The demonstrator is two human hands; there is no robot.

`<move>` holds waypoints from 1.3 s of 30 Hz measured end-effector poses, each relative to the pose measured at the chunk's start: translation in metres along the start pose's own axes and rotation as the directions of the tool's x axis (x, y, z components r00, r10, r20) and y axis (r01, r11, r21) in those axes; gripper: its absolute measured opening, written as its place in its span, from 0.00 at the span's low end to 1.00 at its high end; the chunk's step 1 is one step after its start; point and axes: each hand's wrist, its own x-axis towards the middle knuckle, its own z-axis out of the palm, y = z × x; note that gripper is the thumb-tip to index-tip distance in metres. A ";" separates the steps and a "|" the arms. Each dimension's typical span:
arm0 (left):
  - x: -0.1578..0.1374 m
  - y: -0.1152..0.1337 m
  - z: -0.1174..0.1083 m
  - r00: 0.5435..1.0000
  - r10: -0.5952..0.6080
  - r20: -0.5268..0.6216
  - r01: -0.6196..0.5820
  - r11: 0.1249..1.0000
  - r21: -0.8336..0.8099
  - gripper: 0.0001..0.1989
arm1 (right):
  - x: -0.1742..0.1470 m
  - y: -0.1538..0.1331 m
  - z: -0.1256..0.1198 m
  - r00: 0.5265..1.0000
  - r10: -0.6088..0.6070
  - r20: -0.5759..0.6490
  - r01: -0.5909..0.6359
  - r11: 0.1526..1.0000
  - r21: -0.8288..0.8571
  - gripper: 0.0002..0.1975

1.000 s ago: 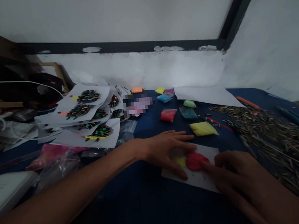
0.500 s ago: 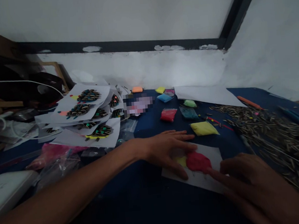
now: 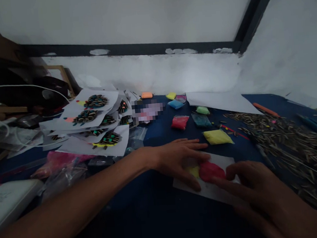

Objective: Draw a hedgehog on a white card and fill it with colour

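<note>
A flattened red patch of modelling clay (image 3: 210,170) lies on a small white sheet of paper (image 3: 221,158). Against its left side sits a piece of yellow clay (image 3: 194,171), partly covered by my fingers. My left hand (image 3: 180,159) rests with spread fingers over the sheet's left part, holding it down. Reaching in from the right, my right hand (image 3: 253,188) touches the lower right edge of the red clay with an extended finger. Its other fingers are partly hidden and dim; nothing shows in them. Just beyond the sheet is a yellow clay packet (image 3: 218,137).
Clay packets, including a red packet (image 3: 180,122) and a blue packet (image 3: 175,104), lie behind. Sunflower seeds (image 3: 285,141) spread across the right. On the left are stacked papers with seed hedgehogs (image 3: 115,132), plastic bags (image 3: 66,175) and a white box (image 3: 14,198). A wall closes the back.
My right hand has shifted slightly left, its fingertip moving along the lower edge of the red clay. My left hand stays in place on the paper.
</note>
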 end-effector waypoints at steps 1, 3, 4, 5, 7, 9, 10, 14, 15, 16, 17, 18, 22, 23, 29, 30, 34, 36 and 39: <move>0.000 0.000 0.000 1.000 0.000 -0.002 0.000 1.000 0.000 0.41 | 0.000 0.000 0.000 1.000 -0.008 -0.008 0.008 1.000 -0.009 0.20; 0.000 0.001 0.000 1.000 -0.003 -0.004 0.003 1.000 0.003 0.40 | 0.003 0.000 0.001 0.999 -0.041 -0.009 0.041 0.999 -0.029 0.21; 0.000 0.001 0.000 1.000 -0.003 -0.006 0.003 1.000 0.005 0.40 | 0.004 0.001 0.002 0.998 -0.058 -0.011 0.057 0.998 -0.037 0.21; 0.000 0.001 0.000 1.000 0.000 -0.008 0.000 1.000 0.008 0.40 | 0.006 0.001 0.002 0.998 -0.069 -0.013 0.068 0.997 -0.042 0.21; 0.000 0.001 0.000 1.000 0.015 -0.008 -0.015 1.000 0.015 0.40 | 0.009 0.001 0.002 0.997 -0.077 -0.024 0.076 0.996 -0.038 0.20; 0.000 0.001 -0.001 1.000 0.026 -0.009 -0.026 0.999 0.020 0.39 | 0.011 0.001 0.002 0.996 -0.074 -0.040 0.073 0.997 -0.026 0.20; 0.000 0.001 -0.001 1.000 0.027 -0.012 -0.027 0.999 0.021 0.39 | 0.012 0.001 0.002 0.996 -0.074 -0.046 0.073 0.997 -0.020 0.20; 0.000 -0.001 0.001 0.999 0.033 -0.020 -0.032 0.999 0.021 0.38 | 0.013 0.000 0.001 0.994 -0.079 -0.076 0.079 0.997 0.007 0.18; 0.001 -0.001 0.001 0.999 0.037 -0.021 -0.037 0.999 0.022 0.38 | 0.014 0.000 0.001 0.994 -0.081 -0.070 0.082 0.997 0.014 0.18; 0.001 -0.001 0.001 0.999 0.041 -0.021 -0.041 0.999 0.024 0.38 | 0.015 -0.001 0.001 0.995 -0.083 -0.061 0.084 0.996 0.020 0.18; 0.001 -0.001 0.001 0.999 0.042 -0.020 -0.041 0.999 0.026 0.38 | 0.015 -0.001 0.001 0.995 -0.084 -0.051 0.085 0.996 0.026 0.19; 0.001 -0.001 0.001 0.999 0.041 -0.021 -0.041 0.999 0.028 0.38 | 0.016 -0.002 0.001 0.995 -0.084 -0.045 0.085 0.996 0.032 0.19; 0.001 -0.001 0.001 0.999 0.043 -0.022 -0.043 0.999 0.028 0.39 | 0.018 -0.003 0.001 0.999 -0.024 -0.030 0.026 0.997 0.075 0.21; 0.001 -0.001 0.000 0.999 0.044 -0.021 -0.044 0.999 0.026 0.38 | 0.018 -0.003 0.001 0.999 -0.002 -0.033 0.005 0.996 0.084 0.20; 0.001 0.000 0.000 1.000 0.020 -0.006 -0.020 1.000 0.017 0.38 | 0.020 0.001 0.008 0.998 -0.007 -0.058 0.011 0.997 0.070 0.17; 0.001 0.001 0.000 1.000 0.021 -0.006 -0.021 1.000 0.016 0.38 | 0.020 0.001 0.009 0.998 -0.009 -0.057 0.013 0.998 0.068 0.18; 0.000 0.002 -0.001 1.000 0.020 -0.004 -0.020 1.000 0.011 0.37 | 0.021 0.000 0.008 0.998 -0.018 -0.055 0.022 0.998 0.064 0.19; 0.000 0.002 -0.001 1.000 0.011 -0.001 -0.011 1.000 0.008 0.38 | 0.021 -0.002 0.007 0.998 -0.023 -0.053 0.027 0.997 0.070 0.19; 0.000 0.001 -0.001 1.000 0.017 -0.003 -0.017 1.000 0.004 0.38 | 0.020 -0.003 0.007 0.999 -0.014 -0.034 0.016 0.998 0.069 0.21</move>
